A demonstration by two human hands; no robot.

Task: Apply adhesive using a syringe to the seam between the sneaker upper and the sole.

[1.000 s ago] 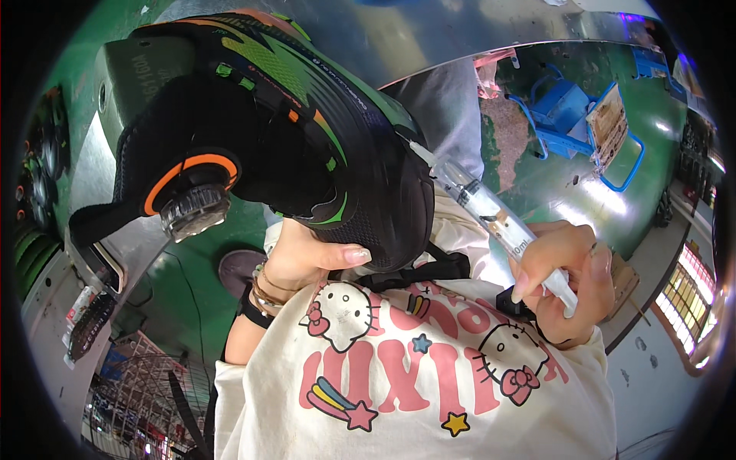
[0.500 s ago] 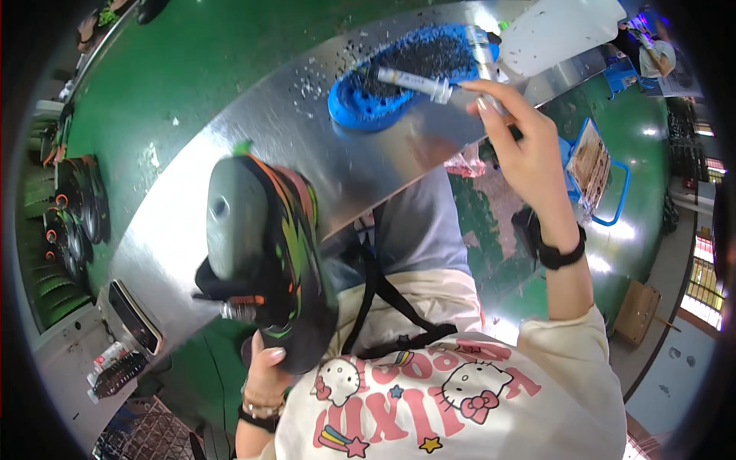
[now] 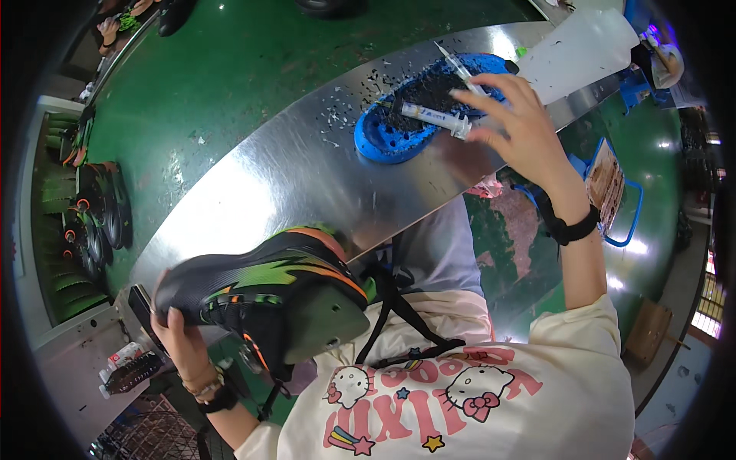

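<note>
the black-and-green sneaker (image 3: 253,280) has swung sideways, toe in the left hand's (image 3: 179,337) grip; the right hand (image 3: 529,130), fingers spread wide, apparently freed its syringe (image 3: 433,116) onto the blue clog (image 3: 383,151) on the table (image 3: 307,172).

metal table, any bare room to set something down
The metal table looks bare at left, between the black shoe and scattered scraps. Crowded: the right, with the blue holder, two syringes, white container and right hand above.

head-worn fisheye looks down at both hands (image 3: 527,132)
</note>
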